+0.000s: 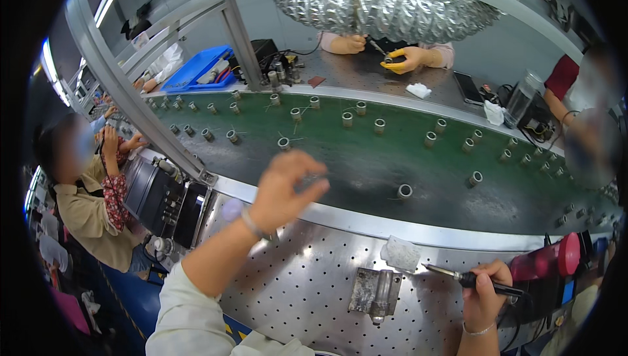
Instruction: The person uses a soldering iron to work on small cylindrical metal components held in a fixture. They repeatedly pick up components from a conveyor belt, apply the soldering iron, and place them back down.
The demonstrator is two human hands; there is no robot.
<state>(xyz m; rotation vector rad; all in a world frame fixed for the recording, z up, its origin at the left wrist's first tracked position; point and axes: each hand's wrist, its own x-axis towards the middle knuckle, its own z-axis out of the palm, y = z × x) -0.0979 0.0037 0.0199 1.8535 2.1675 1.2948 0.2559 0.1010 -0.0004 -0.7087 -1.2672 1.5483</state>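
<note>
The left hand (284,189) is raised over the edge of the dark green belt (366,160), fingers curled and pinched together; whether they grip anything I cannot tell. The right hand (484,297) is closed around a slim black-handled iron (468,279), its metal tip near a white sponge (400,253). Both lie over the perforated steel table (307,284), beside a grey metal jig (374,292). Small metal cylinders (405,190) dot the belt.

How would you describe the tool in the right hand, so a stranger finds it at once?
Start at the perforated steel worktop below the green conveyor belt. At its right edge, the right hand holds a black pen-shaped soldering iron, its metal tip pointing left toward a white sponge.
</note>
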